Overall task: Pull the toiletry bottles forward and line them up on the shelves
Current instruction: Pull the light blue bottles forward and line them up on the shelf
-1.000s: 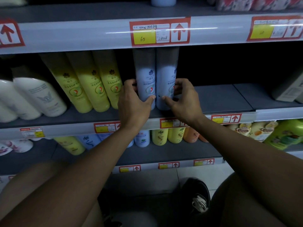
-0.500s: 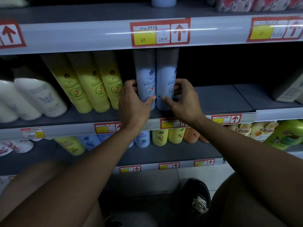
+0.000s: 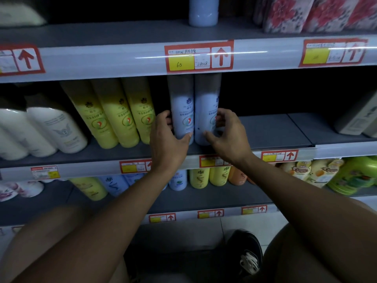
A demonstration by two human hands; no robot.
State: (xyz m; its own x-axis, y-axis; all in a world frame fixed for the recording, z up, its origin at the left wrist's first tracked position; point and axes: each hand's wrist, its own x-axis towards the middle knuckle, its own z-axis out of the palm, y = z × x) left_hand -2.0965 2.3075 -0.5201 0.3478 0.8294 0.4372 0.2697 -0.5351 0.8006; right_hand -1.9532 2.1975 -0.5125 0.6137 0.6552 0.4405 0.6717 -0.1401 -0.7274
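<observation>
Two tall pale blue bottles stand side by side near the front of the middle shelf [image 3: 271,129]. My left hand [image 3: 167,141] wraps the lower part of the left blue bottle [image 3: 181,107], thumb in front, fingers behind its left side. Around the base of the right blue bottle [image 3: 207,103] curls my right hand [image 3: 228,135], thumb in front and fingers on its right side. Three yellow bottles [image 3: 114,115] lean in a row just left of my left hand. White bottles [image 3: 55,127] stand further left.
To the right of the blue bottles the shelf surface is bare up to a grey box [image 3: 359,117]. The shelf below holds yellow, blue and orange bottles [image 3: 208,176] and green jugs [image 3: 355,174]. The top shelf carries a blue bottle [image 3: 203,11] and floral packs [image 3: 318,13].
Both hands keep their hold on the two blue bottles; the bottles and hands have hardly shifted. The view has dipped very slightly.
</observation>
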